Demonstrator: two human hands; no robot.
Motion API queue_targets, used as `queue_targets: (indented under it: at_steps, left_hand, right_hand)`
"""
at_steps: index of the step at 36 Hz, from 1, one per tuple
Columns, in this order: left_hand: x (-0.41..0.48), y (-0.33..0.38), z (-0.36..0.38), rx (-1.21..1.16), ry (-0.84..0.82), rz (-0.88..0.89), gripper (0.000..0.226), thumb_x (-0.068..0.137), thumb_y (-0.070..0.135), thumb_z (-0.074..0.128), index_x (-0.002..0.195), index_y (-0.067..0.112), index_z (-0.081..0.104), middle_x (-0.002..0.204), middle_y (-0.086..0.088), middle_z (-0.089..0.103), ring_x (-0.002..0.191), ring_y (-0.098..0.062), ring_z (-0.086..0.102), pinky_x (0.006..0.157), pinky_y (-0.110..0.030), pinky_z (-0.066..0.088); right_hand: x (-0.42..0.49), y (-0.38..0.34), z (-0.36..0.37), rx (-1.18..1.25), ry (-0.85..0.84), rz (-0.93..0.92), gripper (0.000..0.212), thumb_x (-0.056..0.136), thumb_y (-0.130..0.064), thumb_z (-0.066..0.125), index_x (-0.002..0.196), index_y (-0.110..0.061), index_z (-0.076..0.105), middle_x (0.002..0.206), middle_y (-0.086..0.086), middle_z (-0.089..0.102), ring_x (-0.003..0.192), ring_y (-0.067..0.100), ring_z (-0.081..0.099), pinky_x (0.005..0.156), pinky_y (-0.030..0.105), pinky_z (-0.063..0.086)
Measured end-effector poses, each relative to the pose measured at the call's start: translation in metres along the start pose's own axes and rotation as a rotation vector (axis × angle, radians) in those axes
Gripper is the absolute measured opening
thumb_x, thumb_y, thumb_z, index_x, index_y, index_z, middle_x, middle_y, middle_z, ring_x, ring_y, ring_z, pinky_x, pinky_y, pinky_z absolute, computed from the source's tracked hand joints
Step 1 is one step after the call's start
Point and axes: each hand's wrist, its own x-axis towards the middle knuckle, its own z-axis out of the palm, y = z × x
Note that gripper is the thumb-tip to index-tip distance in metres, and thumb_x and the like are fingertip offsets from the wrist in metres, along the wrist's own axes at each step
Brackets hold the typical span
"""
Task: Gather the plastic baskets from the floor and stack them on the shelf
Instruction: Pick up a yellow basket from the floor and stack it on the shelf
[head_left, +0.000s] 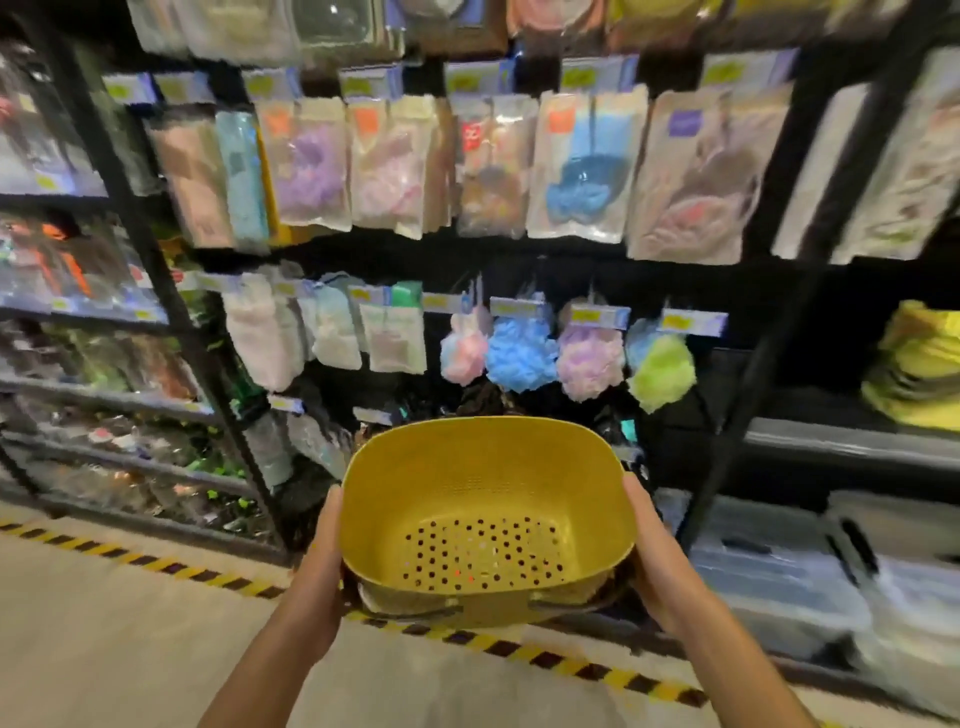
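A yellow plastic basket (483, 499) with a perforated bottom is held up at waist height, low in the centre of the head view, its opening tilted toward me. My left hand (322, 561) grips its left side and my right hand (654, 556) grips its right side. A stack of similar yellow baskets (917, 369) rests on a shelf (852, 441) at the right. The whole view is motion-blurred.
Black metal racks (171, 312) stand in front of me, hung with packaged sponges and coloured bath puffs (519, 353). Clear lidded storage boxes (769, 582) sit low at the right. Yellow-black hazard tape (545, 657) marks the pale floor along the rack base.
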Motion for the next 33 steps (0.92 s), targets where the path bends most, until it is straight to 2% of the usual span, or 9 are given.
queue_targets:
  at_steps: [2, 5, 7, 9, 11, 14, 18, 27, 33]
  left_hand:
    - [0.007, 0.007, 0.015, 0.034, -0.105, 0.029, 0.052, 0.066, 0.098, 0.039, 0.093, 0.062, 0.066, 0.123, 0.011, 0.068, 0.114, -0.020, 0.059, 0.098, -0.050, 0.048]
    - [0.024, 0.008, 0.032, 0.065, -0.248, 0.035, 0.062, 0.060, 0.101, 0.040, 0.104, 0.066, 0.064, 0.127, 0.008, 0.067, 0.121, -0.025, 0.058, 0.104, -0.057, 0.046]
    - [0.037, 0.005, 0.049, 0.082, -0.342, 0.023, 0.065, 0.075, 0.094, 0.037, 0.118, 0.053, 0.065, 0.122, 0.010, 0.072, 0.120, -0.022, 0.061, 0.101, -0.051, 0.049]
    - [0.039, 0.005, 0.075, 0.094, -0.406, 0.014, 0.056, 0.088, 0.078, 0.037, 0.119, 0.043, 0.067, 0.113, 0.011, 0.075, 0.115, -0.020, 0.064, 0.093, -0.045, 0.051]
    - [0.036, 0.004, 0.104, 0.127, -0.487, 0.023, 0.049, 0.091, 0.073, 0.041, 0.116, 0.042, 0.068, 0.116, 0.007, 0.074, 0.113, -0.020, 0.064, 0.098, -0.047, 0.050]
    - [0.028, -0.001, 0.147, 0.153, -0.594, -0.002, 0.045, 0.088, 0.073, 0.038, 0.101, 0.042, 0.069, 0.102, 0.012, 0.075, 0.099, -0.013, 0.065, 0.096, -0.043, 0.048]
    - [0.012, -0.013, 0.205, 0.246, -0.801, -0.065, 0.071, 0.067, 0.096, 0.045, 0.115, 0.050, 0.068, 0.122, 0.006, 0.071, 0.116, -0.022, 0.063, 0.107, -0.051, 0.045]
    - [-0.070, -0.056, 0.367, 0.351, -1.067, 0.015, 0.063, 0.077, 0.090, 0.042, 0.118, 0.050, 0.068, 0.126, 0.010, 0.070, 0.121, -0.021, 0.061, 0.110, -0.051, 0.042]
    - [-0.138, -0.094, 0.481, 0.350, -1.163, 0.023, 0.050, 0.087, 0.078, 0.046, 0.117, 0.043, 0.066, 0.124, 0.000, 0.069, 0.118, -0.026, 0.062, 0.106, -0.054, 0.045]
  right_hand:
    - [-0.011, 0.004, -0.013, 0.039, 0.104, 0.005, 0.053, 0.087, -0.082, 0.040, 0.120, -0.051, 0.065, 0.122, -0.005, 0.071, 0.116, 0.021, 0.064, 0.106, 0.053, 0.047]
    - [-0.032, 0.008, -0.031, 0.073, 0.265, -0.002, 0.050, 0.091, -0.077, 0.039, 0.121, -0.046, 0.063, 0.119, -0.003, 0.070, 0.110, 0.020, 0.065, 0.099, 0.048, 0.052]
    - [-0.049, 0.009, -0.044, 0.093, 0.365, -0.004, 0.049, 0.086, -0.081, 0.040, 0.109, -0.047, 0.068, 0.114, -0.002, 0.071, 0.109, 0.021, 0.065, 0.099, 0.050, 0.051]
    - [-0.070, 0.013, -0.057, 0.109, 0.429, -0.009, 0.046, 0.088, -0.079, 0.038, 0.099, -0.048, 0.070, 0.110, -0.003, 0.073, 0.110, 0.021, 0.063, 0.103, 0.053, 0.048]
    - [-0.091, 0.018, -0.071, 0.130, 0.520, -0.013, 0.044, 0.093, -0.075, 0.034, 0.103, -0.049, 0.068, 0.110, -0.006, 0.072, 0.110, 0.018, 0.062, 0.105, 0.051, 0.047]
    - [-0.123, 0.024, -0.094, 0.173, 0.654, -0.018, 0.046, 0.091, -0.077, 0.034, 0.106, -0.051, 0.070, 0.113, -0.011, 0.073, 0.110, 0.014, 0.063, 0.102, 0.047, 0.049]
    - [-0.166, 0.032, -0.132, 0.254, 0.806, -0.023, 0.039, 0.096, -0.069, 0.034, 0.097, -0.046, 0.065, 0.104, -0.016, 0.068, 0.098, 0.008, 0.060, 0.091, 0.040, 0.047]
    - [-0.262, 0.058, -0.257, 0.384, 1.048, -0.031, 0.031, 0.098, -0.066, 0.031, 0.092, -0.047, 0.054, 0.094, -0.024, 0.055, 0.087, 0.004, 0.052, 0.094, 0.039, 0.039]
    - [-0.326, 0.082, -0.351, 0.420, 1.161, -0.008, 0.041, 0.095, -0.072, 0.028, 0.111, -0.045, 0.055, 0.101, -0.021, 0.059, 0.097, 0.009, 0.056, 0.097, 0.041, 0.042]
